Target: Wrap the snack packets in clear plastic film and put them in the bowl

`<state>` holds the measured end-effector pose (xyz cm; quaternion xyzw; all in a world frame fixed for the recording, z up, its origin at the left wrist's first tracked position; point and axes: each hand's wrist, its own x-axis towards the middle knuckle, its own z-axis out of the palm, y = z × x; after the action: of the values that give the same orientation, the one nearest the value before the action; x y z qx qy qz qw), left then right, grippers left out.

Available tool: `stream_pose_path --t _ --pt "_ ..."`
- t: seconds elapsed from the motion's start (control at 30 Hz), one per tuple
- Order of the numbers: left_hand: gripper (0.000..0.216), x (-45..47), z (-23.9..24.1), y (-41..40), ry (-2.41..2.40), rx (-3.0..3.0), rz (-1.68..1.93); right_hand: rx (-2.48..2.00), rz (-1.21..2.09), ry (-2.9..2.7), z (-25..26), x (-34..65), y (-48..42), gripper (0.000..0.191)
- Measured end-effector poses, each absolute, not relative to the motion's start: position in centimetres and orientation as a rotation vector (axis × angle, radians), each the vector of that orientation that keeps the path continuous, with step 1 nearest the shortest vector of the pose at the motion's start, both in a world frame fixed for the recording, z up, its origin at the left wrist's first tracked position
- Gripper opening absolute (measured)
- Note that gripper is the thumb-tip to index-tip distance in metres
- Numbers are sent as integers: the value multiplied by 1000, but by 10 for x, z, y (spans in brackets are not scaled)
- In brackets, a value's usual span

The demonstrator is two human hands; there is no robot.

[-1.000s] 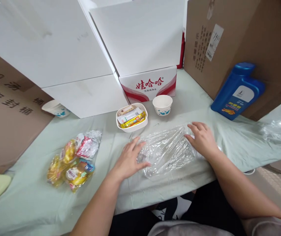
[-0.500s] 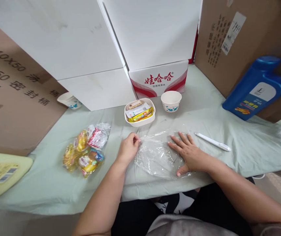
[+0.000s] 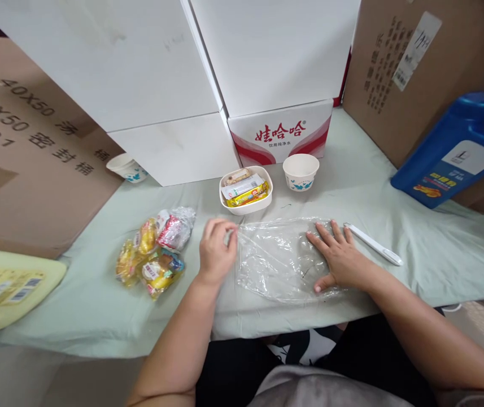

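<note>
A clear plastic bag (image 3: 273, 257) lies spread on the cloth-covered table in front of me. My left hand (image 3: 217, 249) pinches its upper left corner between thumb and fingers. Flat on the right part of the bag rests my right hand (image 3: 338, 254), fingers spread. Just right of those fingers lies a white utility knife (image 3: 375, 244). Beyond the bag stands a white oval bowl (image 3: 245, 209) holding several wrapped snacks (image 3: 245, 188). Left of my left hand sits a group of packaged snacks (image 3: 157, 249) in clear and yellow wrapping.
A white paper cup (image 3: 301, 172) stands before the white and red carton (image 3: 282, 133); another paper cup (image 3: 127, 168) is at the left. Brown cardboard boxes (image 3: 34, 147) flank the table. A blue bottle (image 3: 449, 152) is at the right, a pale yellow container (image 3: 8, 288) at the left.
My left hand has pulled the bag's corner slightly up and left, and the bag lies flatter. My right hand stays spread on it. The view has shifted a little.
</note>
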<state>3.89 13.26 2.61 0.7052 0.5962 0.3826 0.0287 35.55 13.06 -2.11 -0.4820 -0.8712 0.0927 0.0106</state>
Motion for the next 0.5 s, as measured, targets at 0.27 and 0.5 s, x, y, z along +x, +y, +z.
stream_pose_path --t 0.27,0.5 --pt "38 56 37 106 1099 2357 -4 -1870 90 -2401 -16 380 145 103" --pt "16 53 36 106 1111 2361 2 -938 670 -2704 31 376 125 77"
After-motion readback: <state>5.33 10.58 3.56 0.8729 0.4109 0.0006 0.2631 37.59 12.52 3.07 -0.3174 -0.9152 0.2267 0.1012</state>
